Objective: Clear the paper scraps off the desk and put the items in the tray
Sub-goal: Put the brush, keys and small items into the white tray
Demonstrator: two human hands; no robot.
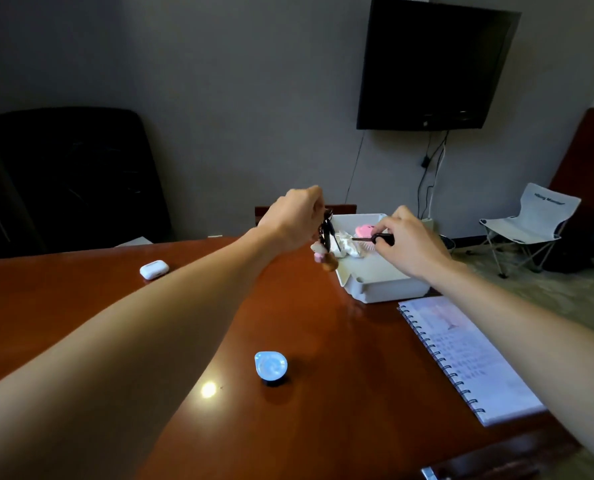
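A white tray (382, 284) stands at the desk's far right edge, holding a pink brush (365, 231) and crumpled white paper (349, 244). My left hand (294, 220) is raised just left of the tray, pinching a keychain (325, 247) with a black strap and small plush charms that dangle at the tray's left rim. My right hand (410, 242) hovers over the tray, gripping a black-headed key (375, 239) whose blade points left. A white earbud case (154, 269) lies far left on the desk. A small blue-white sealed cup (270, 366) sits near the middle.
An open spiral notebook (462, 355) lies on the desk's right side, in front of the tray. A black office chair (77, 178) stands behind the desk at left. A wall TV (434, 64) and a folding camp chair (527, 223) are at the right.
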